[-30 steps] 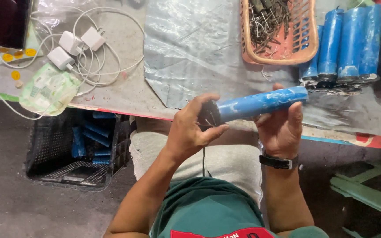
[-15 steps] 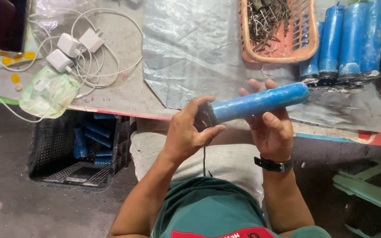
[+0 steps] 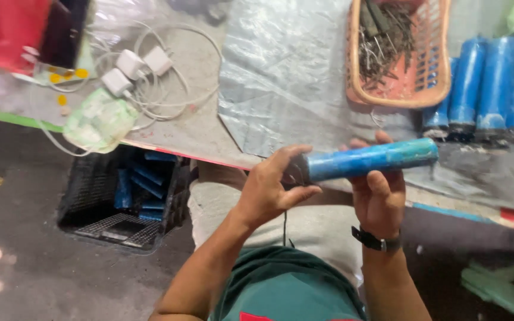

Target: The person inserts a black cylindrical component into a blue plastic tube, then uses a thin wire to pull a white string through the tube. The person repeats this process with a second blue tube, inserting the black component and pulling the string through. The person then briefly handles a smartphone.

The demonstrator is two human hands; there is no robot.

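- Hands: left hand (image 3: 272, 190) closed around the dark end cap of a blue cylinder (image 3: 367, 160), thumb laid along the top; right hand (image 3: 379, 199) cupped under the mid-length, fingers curled up behind it and thumb against its near side. A dark watch (image 3: 376, 241) sits on the right wrist.
- Change: over the last second the cylinder has stayed level above the lap, just short of the counter edge; the right hand has slid from the far end toward the middle, so the far tip now juts free. Judged a regrip rather than a set-down.
- Lap: pale cloth over the knees, directly under the cylinder; open room below.
- Floor, left: black crate (image 3: 123, 199) holding more blue cylinders, well apart from the left elbow.
- Counter (image 3: 197, 134): near edge runs just beyond the knuckles; grey plastic sheet (image 3: 287, 83) covers the middle.
- Counter, right: row of blue cylinders (image 3: 486, 83) lying beyond the free tip, near but apart.
- Counter, far: orange basket (image 3: 397, 53) of dark metal pieces; white chargers and cables (image 3: 138, 68) at left.
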